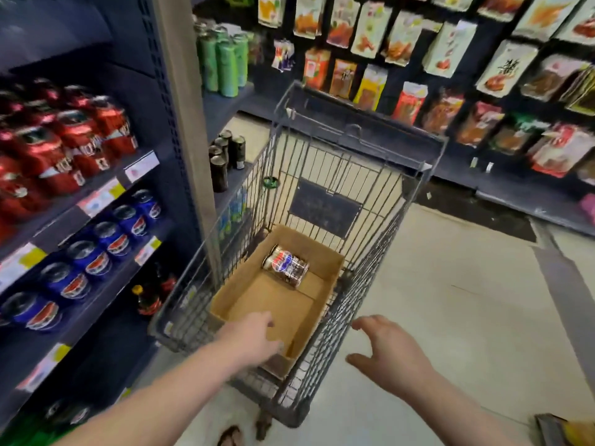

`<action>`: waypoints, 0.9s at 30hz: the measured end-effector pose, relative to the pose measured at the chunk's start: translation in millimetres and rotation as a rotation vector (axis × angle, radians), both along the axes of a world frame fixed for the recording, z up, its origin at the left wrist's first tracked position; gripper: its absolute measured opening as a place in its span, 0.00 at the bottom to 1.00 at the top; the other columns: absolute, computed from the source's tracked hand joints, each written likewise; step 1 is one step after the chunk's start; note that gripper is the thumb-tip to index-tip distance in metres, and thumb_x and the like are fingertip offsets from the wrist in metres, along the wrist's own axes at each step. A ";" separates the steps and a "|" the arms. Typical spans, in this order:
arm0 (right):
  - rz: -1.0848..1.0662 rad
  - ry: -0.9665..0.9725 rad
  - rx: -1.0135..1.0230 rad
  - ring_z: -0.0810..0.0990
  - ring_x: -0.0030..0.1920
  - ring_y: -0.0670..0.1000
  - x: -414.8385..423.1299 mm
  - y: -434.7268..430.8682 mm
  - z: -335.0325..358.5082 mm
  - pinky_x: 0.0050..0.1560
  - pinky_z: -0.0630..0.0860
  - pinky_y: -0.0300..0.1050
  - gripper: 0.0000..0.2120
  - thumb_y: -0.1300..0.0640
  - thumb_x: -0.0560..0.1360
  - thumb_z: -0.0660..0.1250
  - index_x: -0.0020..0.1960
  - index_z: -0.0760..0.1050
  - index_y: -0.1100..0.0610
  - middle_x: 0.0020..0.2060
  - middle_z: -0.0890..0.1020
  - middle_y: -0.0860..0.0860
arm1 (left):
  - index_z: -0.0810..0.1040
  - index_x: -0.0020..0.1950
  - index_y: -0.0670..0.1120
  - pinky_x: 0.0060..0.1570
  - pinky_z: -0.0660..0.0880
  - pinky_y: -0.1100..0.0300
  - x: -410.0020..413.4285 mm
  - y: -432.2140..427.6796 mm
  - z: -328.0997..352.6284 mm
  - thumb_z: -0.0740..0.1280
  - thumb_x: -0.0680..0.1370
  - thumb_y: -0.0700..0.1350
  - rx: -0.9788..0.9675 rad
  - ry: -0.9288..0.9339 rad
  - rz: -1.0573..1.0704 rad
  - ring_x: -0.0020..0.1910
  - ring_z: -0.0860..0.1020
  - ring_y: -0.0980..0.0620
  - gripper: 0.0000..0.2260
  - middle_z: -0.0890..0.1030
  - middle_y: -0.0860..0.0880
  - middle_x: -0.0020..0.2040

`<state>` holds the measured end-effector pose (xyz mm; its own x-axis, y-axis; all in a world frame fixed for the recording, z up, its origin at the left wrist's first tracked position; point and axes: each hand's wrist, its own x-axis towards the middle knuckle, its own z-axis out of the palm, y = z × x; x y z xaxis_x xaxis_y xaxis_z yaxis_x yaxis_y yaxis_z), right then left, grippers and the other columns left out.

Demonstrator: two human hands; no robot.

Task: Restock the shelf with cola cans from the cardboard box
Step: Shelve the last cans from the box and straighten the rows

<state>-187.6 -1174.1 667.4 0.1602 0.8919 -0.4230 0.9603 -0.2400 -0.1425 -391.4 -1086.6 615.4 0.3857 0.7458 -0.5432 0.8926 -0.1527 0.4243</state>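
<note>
An open cardboard box (pixel 251 304) sits inside a grey wire shopping cart (pixel 370 252). One dark cola can (pixel 286 266) with a red, white and blue logo lies on its side at the box's far end. My left hand (pixel 251 338) reaches over the box's near edge with relaxed fingers and holds nothing. My right hand (pixel 384 350) hovers open beside the cart's right side, fingers spread, apart from the wire. On the left, the shelf (pixel 106 288) holds a row of blue cola cans (pixel 96 255), with red cola cans (pixel 54 146) on the level above.
The shelf's grey upright post (pixel 190 130) stands between the cans and the cart. Green cans (pixel 222 62) and black cans (pixel 225 156) fill the end shelves behind it. Hanging snack bags (pixel 450 75) cover the far wall. Pale floor (pixel 450 300) lies to the right of the cart.
</note>
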 end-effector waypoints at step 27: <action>0.537 -0.125 -0.484 0.68 0.67 0.59 74.2 400.6 -321.0 0.66 0.68 0.53 0.29 0.57 0.74 0.65 0.72 0.58 0.56 0.68 0.67 0.56 | 0.58 0.72 0.48 0.67 0.64 0.49 144.8 234.8 -267.3 0.68 0.72 0.38 -0.402 0.257 0.480 0.72 0.60 0.46 0.32 0.60 0.48 0.71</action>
